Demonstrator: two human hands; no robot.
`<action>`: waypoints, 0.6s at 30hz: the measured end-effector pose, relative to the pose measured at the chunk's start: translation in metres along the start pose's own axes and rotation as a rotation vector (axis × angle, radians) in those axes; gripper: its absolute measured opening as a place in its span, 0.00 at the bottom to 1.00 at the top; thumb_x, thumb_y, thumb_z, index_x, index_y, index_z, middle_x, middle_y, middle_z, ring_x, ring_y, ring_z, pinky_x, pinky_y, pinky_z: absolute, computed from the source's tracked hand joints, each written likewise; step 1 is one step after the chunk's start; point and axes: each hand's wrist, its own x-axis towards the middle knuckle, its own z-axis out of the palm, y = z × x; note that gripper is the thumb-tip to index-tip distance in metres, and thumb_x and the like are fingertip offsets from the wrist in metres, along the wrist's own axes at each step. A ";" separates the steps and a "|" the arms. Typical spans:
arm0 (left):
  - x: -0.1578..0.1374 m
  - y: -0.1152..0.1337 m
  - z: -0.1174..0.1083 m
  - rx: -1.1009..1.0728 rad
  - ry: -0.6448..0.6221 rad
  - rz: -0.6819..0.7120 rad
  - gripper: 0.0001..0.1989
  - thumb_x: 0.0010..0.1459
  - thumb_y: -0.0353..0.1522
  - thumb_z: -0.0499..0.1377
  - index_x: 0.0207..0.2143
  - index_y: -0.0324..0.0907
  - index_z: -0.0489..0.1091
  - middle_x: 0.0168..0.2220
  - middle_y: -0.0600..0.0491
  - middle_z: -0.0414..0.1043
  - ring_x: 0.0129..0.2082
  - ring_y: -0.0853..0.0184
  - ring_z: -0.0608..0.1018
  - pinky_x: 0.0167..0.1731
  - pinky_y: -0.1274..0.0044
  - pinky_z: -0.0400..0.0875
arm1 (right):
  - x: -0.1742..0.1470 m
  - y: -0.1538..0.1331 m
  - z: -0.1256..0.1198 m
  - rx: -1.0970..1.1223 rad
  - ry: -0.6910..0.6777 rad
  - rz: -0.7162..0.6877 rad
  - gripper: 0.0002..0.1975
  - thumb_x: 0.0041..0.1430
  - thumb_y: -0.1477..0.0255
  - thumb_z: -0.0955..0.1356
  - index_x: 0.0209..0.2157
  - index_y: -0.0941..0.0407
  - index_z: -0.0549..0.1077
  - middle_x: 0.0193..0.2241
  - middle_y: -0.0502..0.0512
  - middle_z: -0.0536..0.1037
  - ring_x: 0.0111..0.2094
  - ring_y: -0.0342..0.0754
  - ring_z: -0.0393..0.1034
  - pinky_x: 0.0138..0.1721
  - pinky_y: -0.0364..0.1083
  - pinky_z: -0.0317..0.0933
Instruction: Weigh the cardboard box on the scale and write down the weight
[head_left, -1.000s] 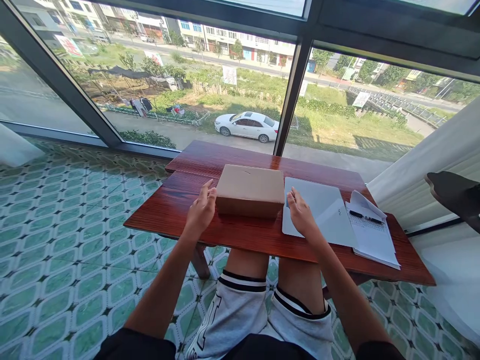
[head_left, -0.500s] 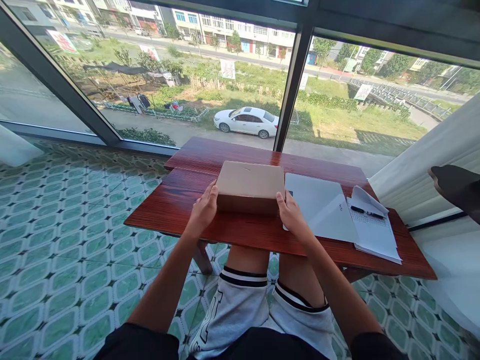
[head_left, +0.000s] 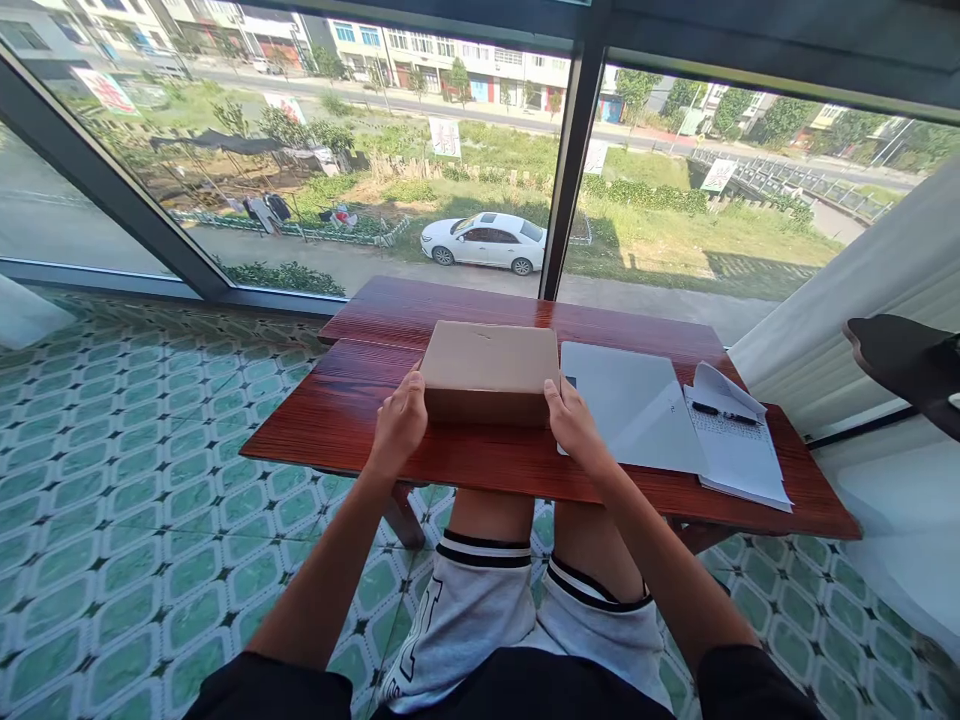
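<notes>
A flat brown cardboard box lies in the middle of the frame on a reddish wooden tabletop, its long side facing the person. The left hand presses against the box's left end and the right hand against its right end, so the box sits clasped between the two palms. The fingers of both hands curl around the near corners, closed on the cardboard, with the thumbs on or near the top edge; how far the fingertips reach along the far sides cannot be made out.

The box looks stiff and dry, with a plain matt surface that should not slip under bare skin. Judging by its shallow shape, it is probably light unless packed full; nothing shows what is inside. The lid seems shut, with a small mark or tab near the upper edge of the top face. Holding it at the two short ends, as here, seems the sound grip, since the walls are firmest at the corners and the broad top could dent under pressure.

Just right of the box, touching or nearly touching it, lies a closed grey laptop. Further right a stack of papers carries a black pen. Below the tabletop the person's knees and a green patterned tile floor show.
</notes>
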 end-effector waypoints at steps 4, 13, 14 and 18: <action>-0.006 0.010 -0.007 0.007 0.022 0.020 0.33 0.66 0.45 0.33 0.57 0.39 0.67 0.60 0.37 0.69 0.61 0.48 0.72 0.64 0.54 0.62 | -0.002 -0.007 -0.004 0.013 0.019 0.004 0.33 0.69 0.55 0.53 0.67 0.57 0.63 0.64 0.57 0.67 0.66 0.56 0.60 0.70 0.56 0.52; -0.016 0.040 -0.008 -0.048 0.069 0.080 0.33 0.66 0.48 0.34 0.58 0.43 0.67 0.60 0.41 0.70 0.62 0.49 0.71 0.63 0.57 0.62 | 0.000 -0.012 -0.031 0.011 0.058 -0.030 0.34 0.69 0.53 0.53 0.68 0.56 0.62 0.66 0.55 0.65 0.67 0.55 0.59 0.68 0.56 0.53; -0.018 0.044 -0.007 -0.036 0.077 0.094 0.33 0.66 0.48 0.34 0.57 0.43 0.68 0.60 0.41 0.69 0.61 0.49 0.71 0.63 0.57 0.63 | 0.000 -0.012 -0.035 0.017 0.069 -0.028 0.34 0.69 0.54 0.53 0.68 0.56 0.62 0.66 0.55 0.65 0.67 0.56 0.59 0.68 0.56 0.54; -0.020 0.059 0.002 0.005 0.067 0.155 0.34 0.66 0.47 0.32 0.55 0.41 0.69 0.57 0.40 0.72 0.57 0.49 0.74 0.58 0.58 0.67 | -0.001 -0.008 -0.052 0.041 0.116 0.008 0.33 0.69 0.54 0.53 0.67 0.54 0.64 0.64 0.53 0.67 0.66 0.57 0.60 0.67 0.58 0.55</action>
